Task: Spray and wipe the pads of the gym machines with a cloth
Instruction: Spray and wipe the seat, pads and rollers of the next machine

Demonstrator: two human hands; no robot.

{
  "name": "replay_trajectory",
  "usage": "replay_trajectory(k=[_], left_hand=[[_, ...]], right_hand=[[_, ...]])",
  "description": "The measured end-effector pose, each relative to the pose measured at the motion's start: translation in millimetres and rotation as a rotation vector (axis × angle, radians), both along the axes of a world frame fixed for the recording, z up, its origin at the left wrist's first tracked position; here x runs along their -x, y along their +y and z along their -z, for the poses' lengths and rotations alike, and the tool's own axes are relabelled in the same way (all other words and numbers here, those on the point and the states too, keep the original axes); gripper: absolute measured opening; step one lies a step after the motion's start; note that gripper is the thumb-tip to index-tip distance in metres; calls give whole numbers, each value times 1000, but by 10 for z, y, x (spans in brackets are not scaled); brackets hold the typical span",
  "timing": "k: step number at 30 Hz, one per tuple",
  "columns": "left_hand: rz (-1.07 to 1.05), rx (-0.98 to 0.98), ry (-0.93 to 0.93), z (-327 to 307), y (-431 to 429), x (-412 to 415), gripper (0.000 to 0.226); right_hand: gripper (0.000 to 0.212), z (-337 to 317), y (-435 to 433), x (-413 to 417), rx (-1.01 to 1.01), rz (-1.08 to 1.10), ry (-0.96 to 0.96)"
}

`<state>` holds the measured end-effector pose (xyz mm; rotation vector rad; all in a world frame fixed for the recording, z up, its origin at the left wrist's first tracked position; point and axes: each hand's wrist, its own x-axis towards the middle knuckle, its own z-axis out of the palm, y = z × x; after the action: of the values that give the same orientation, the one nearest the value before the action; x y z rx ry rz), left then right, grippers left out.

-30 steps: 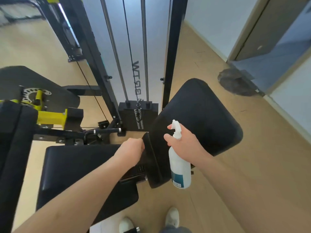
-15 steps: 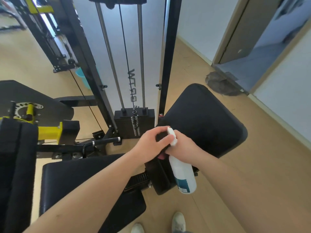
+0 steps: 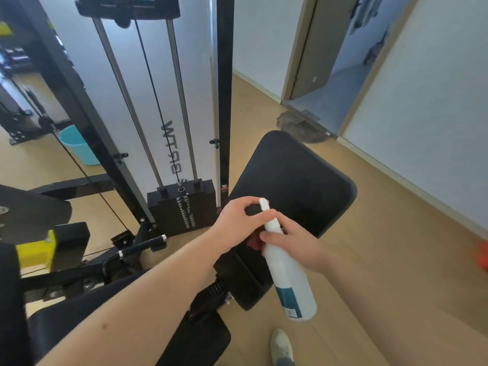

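Both hands meet at the back pad [image 3: 295, 175], six o'clock end, right hand [image 3: 295, 249] wrapped round the spray bottle [image 3: 290, 281], left hand [image 3: 235, 220] curled, apparently bunching a dark cloth [image 3: 253, 210] against its nozzle for wetting.

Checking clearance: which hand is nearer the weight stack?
Left. The left hand is just right of the weight stack; the right hand, gripping the spray bottle, is farther right.
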<state>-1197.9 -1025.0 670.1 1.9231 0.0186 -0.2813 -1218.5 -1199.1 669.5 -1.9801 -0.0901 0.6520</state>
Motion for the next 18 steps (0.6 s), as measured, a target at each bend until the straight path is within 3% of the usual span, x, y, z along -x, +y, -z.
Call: replay_trajectory(k=[6,9,11,15,18], left_hand=[[94,194,197,87,31,-173,72],[126,108,159,116,8,-220,81],[48,-20,64,98,-26,-236,72],[-119,-209,-109,94,-57,-257,31],[-172,-250,-174,116,-83,-280,21]], right_hand=[[45,31,-93,-9,98,185,-62],[52,9,-101,-104,173,246,-112],[56,-23,-95,-195,201,285,-137],[59,-135,-26,-411,208,280,-151],[54,-220,61,-586,217,280,-169]])
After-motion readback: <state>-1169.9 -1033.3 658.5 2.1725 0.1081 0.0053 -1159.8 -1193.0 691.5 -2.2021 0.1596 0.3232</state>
